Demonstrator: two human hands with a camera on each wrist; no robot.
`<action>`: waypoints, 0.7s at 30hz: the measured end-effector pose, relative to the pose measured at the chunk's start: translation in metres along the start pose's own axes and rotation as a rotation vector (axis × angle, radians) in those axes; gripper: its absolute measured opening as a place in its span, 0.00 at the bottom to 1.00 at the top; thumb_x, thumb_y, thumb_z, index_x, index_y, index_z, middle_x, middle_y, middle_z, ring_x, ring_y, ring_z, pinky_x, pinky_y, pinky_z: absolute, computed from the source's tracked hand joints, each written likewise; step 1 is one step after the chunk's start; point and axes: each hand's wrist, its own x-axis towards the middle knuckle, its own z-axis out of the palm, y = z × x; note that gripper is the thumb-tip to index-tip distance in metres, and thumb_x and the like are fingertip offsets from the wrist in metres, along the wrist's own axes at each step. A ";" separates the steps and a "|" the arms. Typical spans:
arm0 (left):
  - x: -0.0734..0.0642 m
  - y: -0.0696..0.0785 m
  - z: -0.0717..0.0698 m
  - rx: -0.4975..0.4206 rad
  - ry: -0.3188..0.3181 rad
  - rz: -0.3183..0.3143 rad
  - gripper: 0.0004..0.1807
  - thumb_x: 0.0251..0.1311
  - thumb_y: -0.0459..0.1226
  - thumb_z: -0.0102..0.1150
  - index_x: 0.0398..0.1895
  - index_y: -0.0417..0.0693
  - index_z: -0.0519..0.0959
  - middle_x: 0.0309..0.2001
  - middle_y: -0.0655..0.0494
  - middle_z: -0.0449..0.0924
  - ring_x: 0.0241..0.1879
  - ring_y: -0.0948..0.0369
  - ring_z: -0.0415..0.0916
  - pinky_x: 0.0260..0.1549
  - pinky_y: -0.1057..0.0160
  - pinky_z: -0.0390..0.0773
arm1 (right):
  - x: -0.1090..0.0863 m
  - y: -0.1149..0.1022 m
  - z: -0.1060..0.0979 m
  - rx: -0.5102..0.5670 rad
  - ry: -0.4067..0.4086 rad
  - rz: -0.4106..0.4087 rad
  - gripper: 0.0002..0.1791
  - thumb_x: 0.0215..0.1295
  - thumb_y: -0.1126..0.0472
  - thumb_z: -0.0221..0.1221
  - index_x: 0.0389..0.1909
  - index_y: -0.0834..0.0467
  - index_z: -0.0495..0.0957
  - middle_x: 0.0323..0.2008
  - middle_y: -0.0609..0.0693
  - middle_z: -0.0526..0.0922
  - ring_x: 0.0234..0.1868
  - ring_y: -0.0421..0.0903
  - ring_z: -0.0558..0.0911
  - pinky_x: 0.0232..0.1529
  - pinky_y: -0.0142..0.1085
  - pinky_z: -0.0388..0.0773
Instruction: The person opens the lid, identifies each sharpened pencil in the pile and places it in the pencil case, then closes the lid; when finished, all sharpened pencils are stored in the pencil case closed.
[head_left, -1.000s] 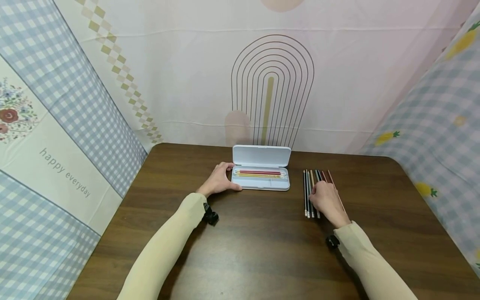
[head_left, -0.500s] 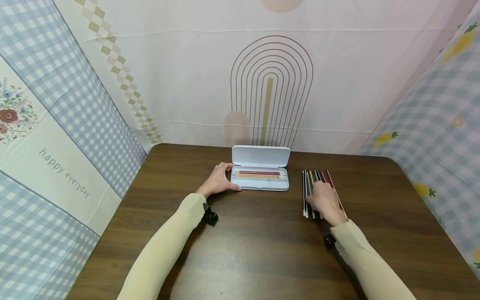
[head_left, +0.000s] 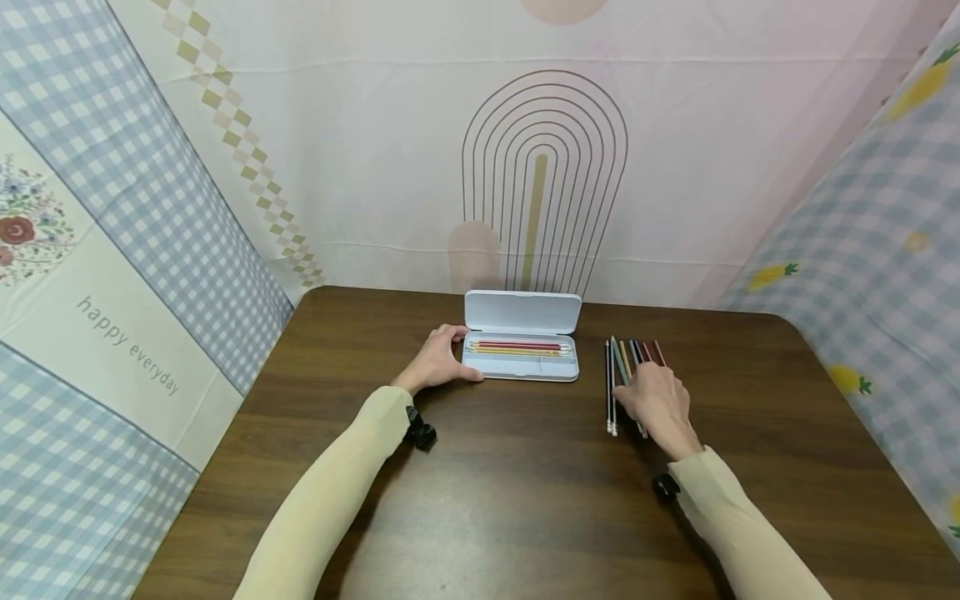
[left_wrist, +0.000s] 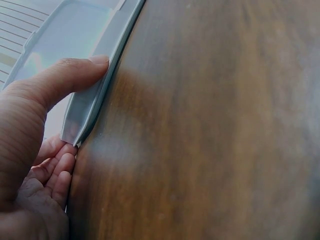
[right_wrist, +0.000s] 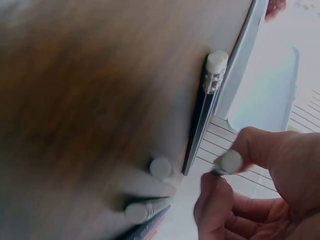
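Observation:
The white pencil case (head_left: 510, 367) lies with its lid (head_left: 522, 313) up, red and yellow pencils (head_left: 517, 345) inside. My left hand (head_left: 437, 360) grips the case's left end, its thumb (left_wrist: 82, 72) on the front edge and its fingers round the back corner. To the right, my right hand (head_left: 660, 400) pinches a blue-green pencil (head_left: 618, 354) between thumb and index finger; its white eraser (right_wrist: 231, 162) shows in the right wrist view. Dark pencils (head_left: 611, 392) lie just left of that hand. Several others (head_left: 647, 350) lie partly hidden beneath it.
A brown wooden table (head_left: 480, 500) carries everything. Behind it hangs a pale cloth (head_left: 375, 167) with arch lines, close behind the raised lid. Blue checked cloths (head_left: 135, 125) flank both sides. A small black camera (head_left: 422, 433) sits on my left wrist.
My right hand has shifted among the pencils and now pinches the blue-green one, whose far tip has moved slightly out of the row. My left hand stays on the pencil case.

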 end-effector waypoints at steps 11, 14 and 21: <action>-0.001 0.003 -0.002 0.008 -0.001 -0.005 0.53 0.49 0.48 0.87 0.76 0.40 0.71 0.70 0.39 0.74 0.71 0.46 0.68 0.77 0.45 0.71 | -0.012 0.003 -0.009 0.051 0.080 -0.118 0.09 0.64 0.59 0.60 0.25 0.55 0.75 0.21 0.48 0.76 0.24 0.47 0.76 0.25 0.38 0.66; -0.002 0.003 -0.001 0.007 0.001 -0.007 0.53 0.48 0.48 0.86 0.76 0.40 0.71 0.70 0.39 0.74 0.71 0.46 0.69 0.76 0.45 0.71 | -0.014 0.000 -0.011 0.071 0.076 -0.184 0.06 0.63 0.62 0.59 0.28 0.56 0.74 0.22 0.48 0.75 0.23 0.46 0.75 0.25 0.37 0.66; -0.003 0.004 -0.001 0.008 -0.005 -0.010 0.53 0.49 0.49 0.86 0.76 0.40 0.71 0.70 0.40 0.74 0.71 0.46 0.68 0.76 0.45 0.71 | -0.010 -0.007 -0.007 0.133 0.167 -0.403 0.02 0.63 0.69 0.61 0.34 0.62 0.81 0.26 0.51 0.80 0.27 0.44 0.74 0.29 0.34 0.68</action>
